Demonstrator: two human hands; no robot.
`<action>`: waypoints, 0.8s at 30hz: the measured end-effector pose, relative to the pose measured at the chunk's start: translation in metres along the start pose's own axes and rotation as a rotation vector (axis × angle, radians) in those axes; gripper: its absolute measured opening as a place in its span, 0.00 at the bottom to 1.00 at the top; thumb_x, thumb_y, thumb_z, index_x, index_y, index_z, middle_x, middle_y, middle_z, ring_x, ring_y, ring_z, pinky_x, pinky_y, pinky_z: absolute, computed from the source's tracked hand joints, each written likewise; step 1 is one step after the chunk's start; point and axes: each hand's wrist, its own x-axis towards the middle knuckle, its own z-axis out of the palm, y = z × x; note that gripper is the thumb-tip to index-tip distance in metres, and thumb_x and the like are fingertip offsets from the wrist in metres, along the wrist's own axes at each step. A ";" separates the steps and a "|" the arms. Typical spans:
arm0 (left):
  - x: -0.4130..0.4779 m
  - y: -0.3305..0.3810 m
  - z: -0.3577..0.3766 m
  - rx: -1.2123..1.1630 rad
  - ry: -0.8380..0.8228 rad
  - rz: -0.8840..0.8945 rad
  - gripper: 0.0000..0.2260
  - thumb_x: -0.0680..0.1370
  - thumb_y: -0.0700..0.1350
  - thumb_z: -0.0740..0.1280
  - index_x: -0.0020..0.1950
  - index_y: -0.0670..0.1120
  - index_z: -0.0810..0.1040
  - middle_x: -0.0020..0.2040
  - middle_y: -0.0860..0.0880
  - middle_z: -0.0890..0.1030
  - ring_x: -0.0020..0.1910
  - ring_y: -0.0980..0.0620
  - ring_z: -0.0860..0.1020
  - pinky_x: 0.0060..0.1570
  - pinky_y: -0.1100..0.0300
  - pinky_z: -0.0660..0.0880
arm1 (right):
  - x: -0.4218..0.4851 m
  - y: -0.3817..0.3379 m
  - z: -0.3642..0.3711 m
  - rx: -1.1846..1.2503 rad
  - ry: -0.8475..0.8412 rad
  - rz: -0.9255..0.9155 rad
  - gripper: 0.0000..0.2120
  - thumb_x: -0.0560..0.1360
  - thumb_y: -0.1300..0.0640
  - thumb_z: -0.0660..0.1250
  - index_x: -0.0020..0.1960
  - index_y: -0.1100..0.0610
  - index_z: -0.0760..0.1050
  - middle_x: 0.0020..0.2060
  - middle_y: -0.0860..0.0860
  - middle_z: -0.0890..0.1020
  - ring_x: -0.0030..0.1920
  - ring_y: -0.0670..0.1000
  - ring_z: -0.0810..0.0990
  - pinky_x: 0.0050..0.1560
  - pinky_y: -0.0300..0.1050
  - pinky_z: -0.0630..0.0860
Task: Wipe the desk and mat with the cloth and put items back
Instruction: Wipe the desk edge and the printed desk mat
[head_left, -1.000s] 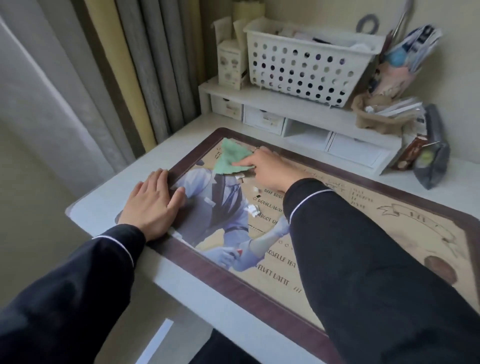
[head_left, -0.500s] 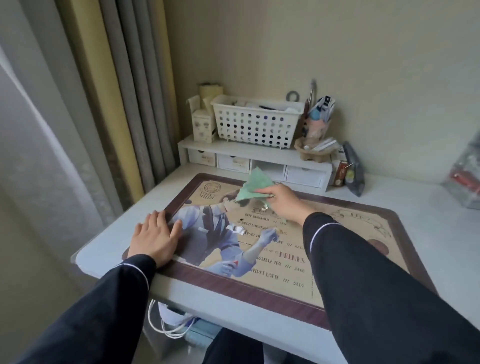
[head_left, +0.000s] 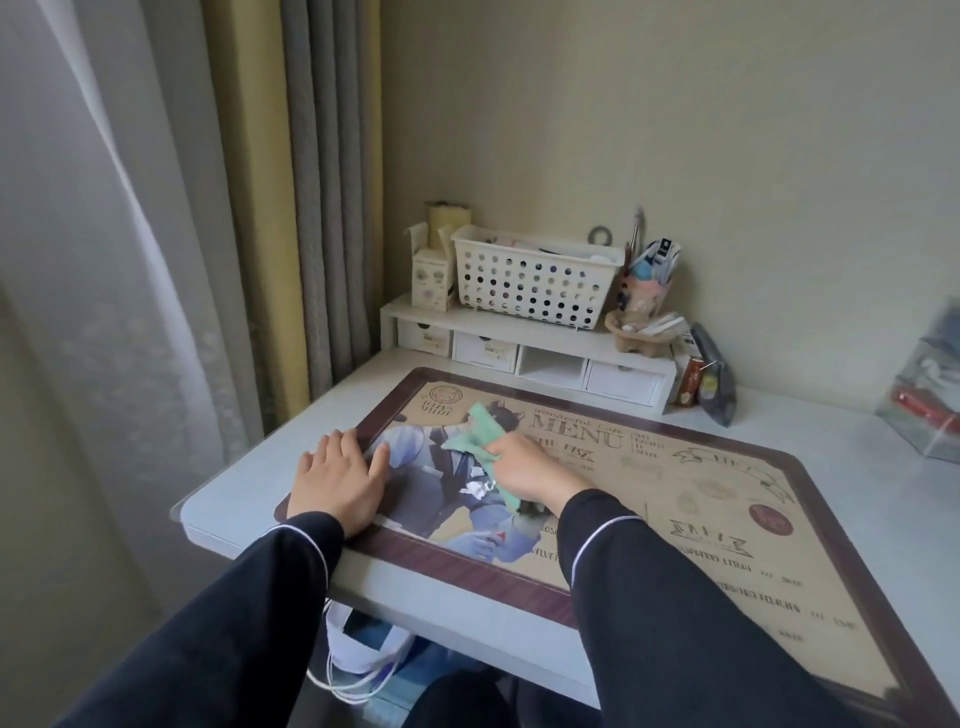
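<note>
The right hand (head_left: 524, 467) has its fingers closed around the green cloth (head_left: 475, 441), pressing it onto the left part of the mat (head_left: 675, 499), over the printed figure. The left hand (head_left: 337, 480) lies flat with fingers spread on the mat's left edge, pinning it to the tabletop (head_left: 857, 467). Most unwiped mat looks to stretch away rightward along its long axis, so the right hand is better placed to sweep that way

Home study nook: curtains (head_left: 291, 208), desk (head_left: 857, 467), organiser w/ drawers (head_left: 524, 353).
</note>
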 end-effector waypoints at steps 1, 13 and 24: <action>-0.001 -0.001 0.000 -0.023 0.012 -0.003 0.26 0.80 0.59 0.46 0.69 0.43 0.65 0.68 0.43 0.70 0.68 0.45 0.66 0.68 0.49 0.59 | -0.005 -0.002 0.001 0.008 -0.018 0.004 0.17 0.76 0.67 0.52 0.57 0.63 0.76 0.38 0.53 0.72 0.32 0.50 0.68 0.28 0.40 0.63; -0.071 -0.020 -0.027 -1.166 0.667 -0.317 0.14 0.79 0.41 0.53 0.57 0.50 0.76 0.56 0.52 0.79 0.57 0.57 0.75 0.54 0.70 0.67 | -0.033 -0.061 0.048 -0.035 -0.015 -0.024 0.13 0.74 0.66 0.55 0.33 0.55 0.59 0.33 0.50 0.66 0.32 0.50 0.67 0.28 0.42 0.60; -0.100 -0.029 -0.001 -2.126 0.739 -0.954 0.22 0.82 0.45 0.48 0.77 0.44 0.56 0.77 0.48 0.59 0.75 0.51 0.59 0.70 0.60 0.58 | -0.028 -0.122 0.086 -0.047 -0.057 -0.136 0.06 0.75 0.66 0.56 0.46 0.60 0.72 0.32 0.50 0.68 0.31 0.50 0.68 0.22 0.36 0.61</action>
